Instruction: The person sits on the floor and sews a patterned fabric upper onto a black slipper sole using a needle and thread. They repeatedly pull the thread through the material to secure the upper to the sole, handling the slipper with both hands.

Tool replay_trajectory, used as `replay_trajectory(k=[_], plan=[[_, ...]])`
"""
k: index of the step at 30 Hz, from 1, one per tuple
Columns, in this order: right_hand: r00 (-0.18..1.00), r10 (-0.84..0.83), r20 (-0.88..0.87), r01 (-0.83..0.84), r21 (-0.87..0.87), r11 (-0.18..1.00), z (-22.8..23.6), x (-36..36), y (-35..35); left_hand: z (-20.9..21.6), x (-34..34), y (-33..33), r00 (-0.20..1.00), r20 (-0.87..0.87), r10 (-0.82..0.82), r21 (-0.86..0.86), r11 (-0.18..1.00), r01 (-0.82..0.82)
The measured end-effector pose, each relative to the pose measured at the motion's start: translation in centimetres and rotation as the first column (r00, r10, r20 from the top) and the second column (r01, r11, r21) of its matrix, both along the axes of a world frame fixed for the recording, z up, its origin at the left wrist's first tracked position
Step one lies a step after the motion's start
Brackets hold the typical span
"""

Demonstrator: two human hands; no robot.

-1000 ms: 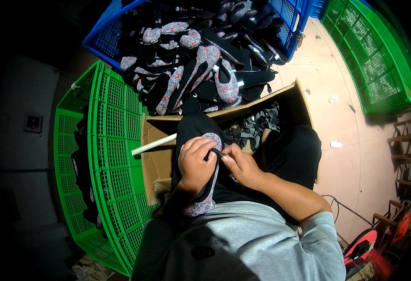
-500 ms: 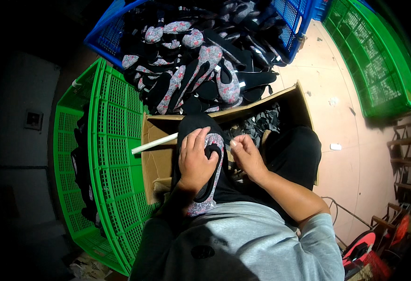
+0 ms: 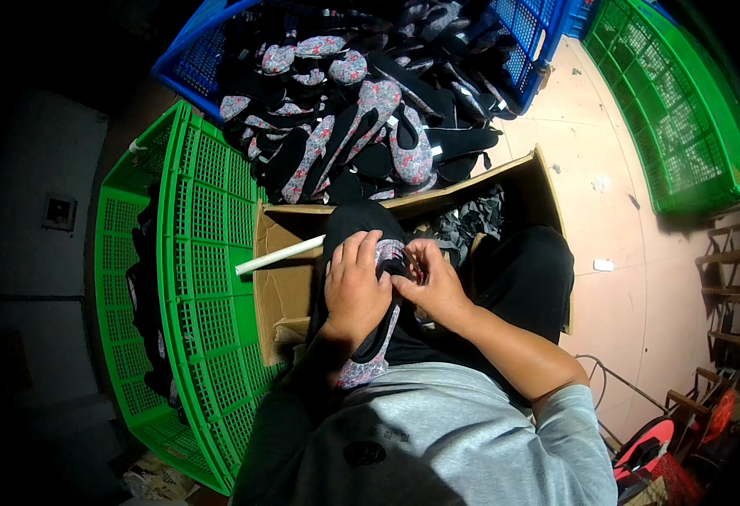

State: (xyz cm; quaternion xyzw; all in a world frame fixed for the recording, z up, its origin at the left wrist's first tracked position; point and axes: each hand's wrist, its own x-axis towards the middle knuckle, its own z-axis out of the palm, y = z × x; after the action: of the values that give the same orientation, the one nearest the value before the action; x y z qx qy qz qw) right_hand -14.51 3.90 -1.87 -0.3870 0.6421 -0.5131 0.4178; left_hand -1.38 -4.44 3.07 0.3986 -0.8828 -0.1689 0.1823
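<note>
A flat slip-on shoe (image 3: 367, 368) in grey-and-red floral fabric with a black lining lies lengthwise on my left thigh. My left hand (image 3: 357, 282) rests over its side and grips it, thumb at the black-lined opening. Beside the opening, my right hand (image 3: 437, 285) is closed in a pinch at the shoe's far right edge, its thumb close to my left thumb. Something small and dark shows between the right fingers; I cannot make out what it is.
An open cardboard box (image 3: 286, 302) with dark scraps (image 3: 474, 221) sits beneath my knees, a white tube (image 3: 281, 255) across its left side. Ahead, a blue crate (image 3: 191, 69) spills similar shoes (image 3: 410, 152). Green crates stand left (image 3: 210, 295) and far right (image 3: 665, 110).
My right hand has moved left and onto the shoe's edge, its thumb reaching toward the opening. The left hand stays on the shoe, nearly unmoved.
</note>
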Motion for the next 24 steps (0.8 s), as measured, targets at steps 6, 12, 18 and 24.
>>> replay_trajectory(k=[6, 12, 18, 24], plan=[[0.973, -0.007, -0.232, 0.026, 0.077, 0.997, 0.1, -0.6, -0.2, 0.5, -0.2, 0.0, 0.998, -0.057, 0.003, -0.063, 0.998, -0.006], [0.960, -0.012, -0.280, 0.053, 0.138, 0.989, -0.3, -0.3, -0.6, 0.6, -0.6, 0.1, 1.000, -0.004, 0.024, -0.027, 0.999, -0.024], [0.997, -0.058, -0.045, 0.062, 0.078, 0.995, -2.2, -0.7, -0.5, 1.3, 0.2, -2.1, 0.981, -0.067, -0.181, 0.235, 0.953, 0.192], [0.995, -0.048, 0.083, 0.046, 0.030, 0.998, -2.7, -0.4, -0.6, 0.3, -0.2, -5.3, 0.977, -0.017, -0.214, 0.252, 0.944, 0.211]])
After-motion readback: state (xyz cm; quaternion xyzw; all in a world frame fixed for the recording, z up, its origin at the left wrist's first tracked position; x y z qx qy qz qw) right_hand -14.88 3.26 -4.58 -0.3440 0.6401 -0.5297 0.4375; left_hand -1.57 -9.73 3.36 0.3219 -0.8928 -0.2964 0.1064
